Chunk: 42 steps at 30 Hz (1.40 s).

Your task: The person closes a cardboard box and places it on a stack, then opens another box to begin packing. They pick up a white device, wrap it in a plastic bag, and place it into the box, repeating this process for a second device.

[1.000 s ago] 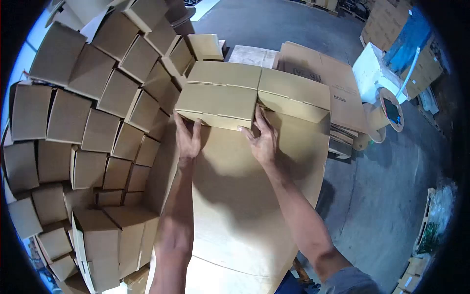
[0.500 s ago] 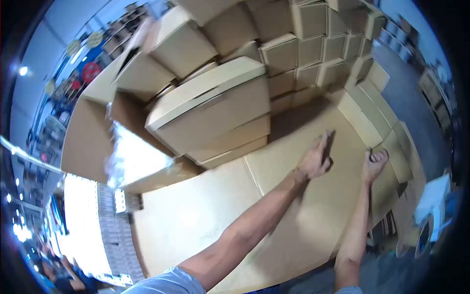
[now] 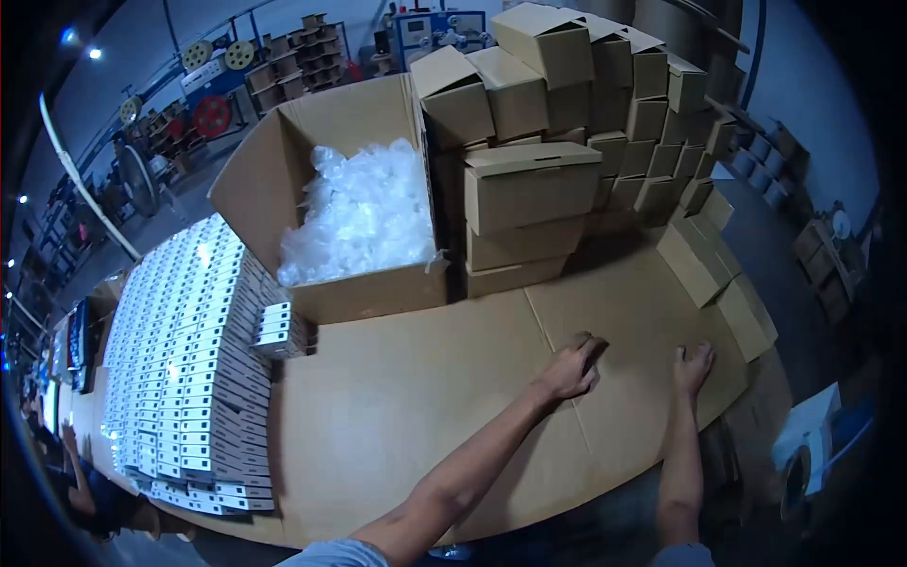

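- We are seeing white boxes (image 3: pixel 175 359) standing in stacked rows on the worktop (image 3: pixel 378 406).
- Beside them, an open carton (image 3: pixel 373 298) is holding clear plastic (image 3: pixel 364 213).
- Next, brown boxes (image 3: pixel 524 222) are standing stacked.
- Our left hand (image 3: pixel 570 369) is bending its fingers loosely, released, over the worktop; we cannot tell whether it is touching.
- Our right hand (image 3: pixel 694 367) is half curling, gripping nothing, near the end boxes (image 3: pixel 748 317), which are lying along the worktop's right end.
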{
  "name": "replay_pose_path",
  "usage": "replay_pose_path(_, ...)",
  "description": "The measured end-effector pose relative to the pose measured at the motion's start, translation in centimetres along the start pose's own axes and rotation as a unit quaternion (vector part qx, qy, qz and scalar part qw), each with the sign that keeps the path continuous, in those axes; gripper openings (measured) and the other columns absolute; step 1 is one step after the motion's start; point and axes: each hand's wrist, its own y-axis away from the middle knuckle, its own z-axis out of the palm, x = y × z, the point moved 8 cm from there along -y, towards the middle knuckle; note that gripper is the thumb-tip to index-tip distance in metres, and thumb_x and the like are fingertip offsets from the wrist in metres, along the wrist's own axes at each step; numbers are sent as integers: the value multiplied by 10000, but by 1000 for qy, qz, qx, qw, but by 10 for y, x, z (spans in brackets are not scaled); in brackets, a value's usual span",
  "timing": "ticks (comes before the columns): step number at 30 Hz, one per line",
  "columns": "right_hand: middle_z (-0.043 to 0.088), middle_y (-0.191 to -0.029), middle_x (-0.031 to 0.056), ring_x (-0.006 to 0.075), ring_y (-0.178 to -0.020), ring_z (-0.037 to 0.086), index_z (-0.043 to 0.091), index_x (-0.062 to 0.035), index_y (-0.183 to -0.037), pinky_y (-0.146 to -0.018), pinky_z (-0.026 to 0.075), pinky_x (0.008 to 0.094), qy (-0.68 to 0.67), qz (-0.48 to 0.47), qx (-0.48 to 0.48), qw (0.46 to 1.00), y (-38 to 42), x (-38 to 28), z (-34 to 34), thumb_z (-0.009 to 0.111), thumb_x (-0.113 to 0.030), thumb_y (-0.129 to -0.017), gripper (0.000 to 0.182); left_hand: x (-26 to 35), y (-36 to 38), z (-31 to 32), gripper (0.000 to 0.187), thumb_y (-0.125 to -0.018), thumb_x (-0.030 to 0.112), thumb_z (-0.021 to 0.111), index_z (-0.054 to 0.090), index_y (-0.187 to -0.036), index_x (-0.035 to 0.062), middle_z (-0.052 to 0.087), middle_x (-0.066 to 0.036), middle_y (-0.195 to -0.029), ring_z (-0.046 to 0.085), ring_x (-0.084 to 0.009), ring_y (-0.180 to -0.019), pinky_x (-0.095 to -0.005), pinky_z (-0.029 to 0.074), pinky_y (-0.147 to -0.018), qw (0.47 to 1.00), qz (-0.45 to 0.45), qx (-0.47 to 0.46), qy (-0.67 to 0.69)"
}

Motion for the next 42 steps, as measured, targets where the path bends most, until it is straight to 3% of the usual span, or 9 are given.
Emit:
replay_pose_path(4, 563, -1222, 254, 399, -1109, 625, 529, 33, -1213, -960, 546, 469, 18, -40, 10, 999, 1, -6, 1, 759, -163, -840, 480, 8, 15, 6, 501, -834, 131, 600, 592, -1323, 23, 558, -224, -1378, 492, -424, -1354, -484, 440, -1137, 997, -19, -59, 35)
replay_pose_path(5, 564, -1208, 255, 402, -1113, 621, 531, 33, -1206, -962, 541, 477, 11, -43, 5, 999, 0, -10, 5, 757, -162, -839, 473, 10, 16, 8, 485, -846, 160, 614, 602, -1311, 25, 559, -210, -1394, 479, -404, -1375, -470, 428, -1150, 998, 35, -43, -31)
replay_pose_path(11, 566, -1154, 294, 477, -1119, 570, 542, 40, -1183, -965, 486, 543, -47, -52, -13, 997, 3, -17, -1, 718, -170, -843, 436, 13, 14, 8, 477, -861, 184, 620, 611, -1313, 32, 561, -195, -1417, 451, -392, -1408, -471, 394, -1183, 997, 33, -65, -31)
replay_pose_path(14, 567, -1142, 291, 485, -1120, 562, 552, 39, -1158, -960, 484, 545, 39, -95, 26, 994, 10, -24, -3, 713, -169, -834, 417, 2, 16, 6, 458, -860, 181, 623, 624, -1293, 31, 573, -193, -1406, 461, -391, -1401, -470, 397, -1179, 997, 36, -61, -31)
replay_pose_path(21, 608, -1087, 224, 424, -1055, 591, 572, 15, -1106, -919, 494, 507, 15, -127, 13, 992, 11, -30, -4, 723, -155, -818, 367, 13, 32, 1, 415, -870, 174, 627, 644, -1257, 26, 589, -201, -1389, 488, -389, -1378, -466, 432, -1148, 999, 17, -37, 2)
replay_pose_path(36, 570, -1029, 242, 445, -1057, 556, 556, 13, -1017, -947, 470, 542, 35, -135, -36, 990, 16, -47, -2, 715, -167, -784, 335, 40, 78, -7, 473, -926, 231, 590, 587, -1352, 26, 552, -186, -1441, 437, -402, -1411, -471, 385, -1181, 994, 36, -78, -61)
replay_pose_path(40, 604, -1152, 259, 439, -1111, 567, 595, 2, -1094, -986, 467, 526, 31, -101, -78, 991, 21, -49, -6, 725, -186, -792, 379, 39, 72, -23, 325, -906, 142, 614, 673, -1202, 24, 617, -184, -1360, 546, -410, -1318, -458, 454, -1120, 997, -3, -29, 77)
replay_pose_path(41, 641, -1203, 229, 415, -1152, 593, 613, -32, -1143, -970, 494, 497, 68, -187, -10, 980, 19, -58, -9, 736, -186, -800, 395, 41, 73, -38, 252, -886, 66, 646, 700, -1129, 24, 657, -173, -1262, 620, -384, -1199, -449, 506, -1034, 987, -78, 43, 134)
replay_pose_path(42, 653, -1199, 212, 401, -1153, 604, 615, -41, -1160, -964, 503, 487, 51, -144, -70, 986, 25, -37, -1, 745, -189, -801, 410, 41, 84, -48, 245, -880, 52, 655, 703, -1119, 29, 657, -173, -1240, 624, -375, -1175, -449, 506, -1020, 986, -81, 93, 113)
